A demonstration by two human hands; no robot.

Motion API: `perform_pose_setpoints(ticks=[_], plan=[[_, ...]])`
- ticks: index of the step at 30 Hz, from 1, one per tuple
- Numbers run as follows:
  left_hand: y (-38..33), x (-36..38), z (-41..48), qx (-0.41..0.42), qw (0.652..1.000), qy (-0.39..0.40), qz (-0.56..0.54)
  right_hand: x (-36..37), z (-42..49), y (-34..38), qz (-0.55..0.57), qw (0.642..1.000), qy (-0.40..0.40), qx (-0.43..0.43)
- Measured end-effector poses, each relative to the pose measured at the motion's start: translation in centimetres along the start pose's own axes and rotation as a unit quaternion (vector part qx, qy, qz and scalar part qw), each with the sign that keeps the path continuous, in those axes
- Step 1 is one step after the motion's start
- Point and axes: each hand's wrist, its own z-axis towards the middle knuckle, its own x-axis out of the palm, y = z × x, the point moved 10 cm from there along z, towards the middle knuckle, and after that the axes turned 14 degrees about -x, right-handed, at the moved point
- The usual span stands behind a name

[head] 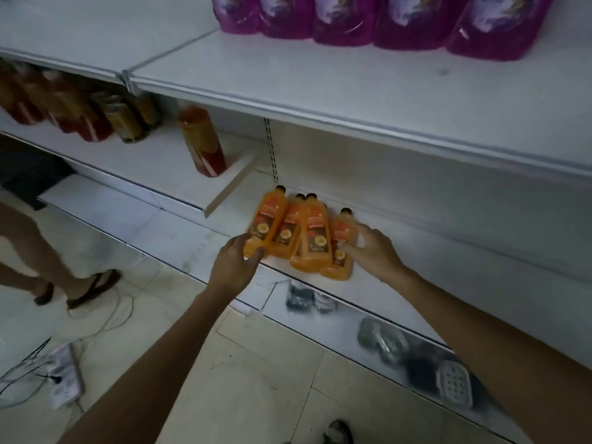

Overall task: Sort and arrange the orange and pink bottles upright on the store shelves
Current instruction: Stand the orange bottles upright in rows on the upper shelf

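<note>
Several orange bottles [315, 233] with black caps stand packed together on a low white shelf [416, 251]. My left hand [237, 264] grips the base of the leftmost orange bottle [267, 219]. My right hand [374, 251] holds the rightmost orange bottle [339, 241], fingers wrapped round its side. A row of pink bottles [378, 20] stands upright along the back of the top shelf [320, 88].
Red and brown bottles [80, 113] fill the middle shelf at left, one red bottle [203, 141] standing apart. Soap dishes and dark items [416, 357] lie on the bottom shelf. Another person's legs [48, 251] stand left. Cables and a power strip [64, 373] lie on the tiled floor.
</note>
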Motion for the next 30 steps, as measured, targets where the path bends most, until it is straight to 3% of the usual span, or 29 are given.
perform_pose_setpoints(ticks=[4, 7, 19, 22, 30], plan=[[2.9, 1.7, 4.5, -0.089, 0.994, 0.034, -0.059, 1.6, 0.5, -4.5, 0.018, 0.996, -0.001, 0.089], [3.9, 2.9, 7.4, -0.108, 0.989, 0.058, -0.077, 3.0, 0.2, -6.5, 0.035, 0.991, 0.004, 0.125], [3.7, 7.4, 16.3, -0.101, 0.964, 0.223, -0.105, 6.1, 5.8, -7.3, 0.076, 0.975, -0.090, 0.186], [3.7, 8.4, 17.3, -0.091, 0.951, 0.275, -0.104, 8.7, 7.2, -8.8, 0.085, 0.972, -0.080, 0.206], [3.1, 9.9, 17.9, -0.058, 0.951, 0.292, -0.087, 9.2, 6.9, -7.8, 0.045, 0.964, -0.102, 0.242]])
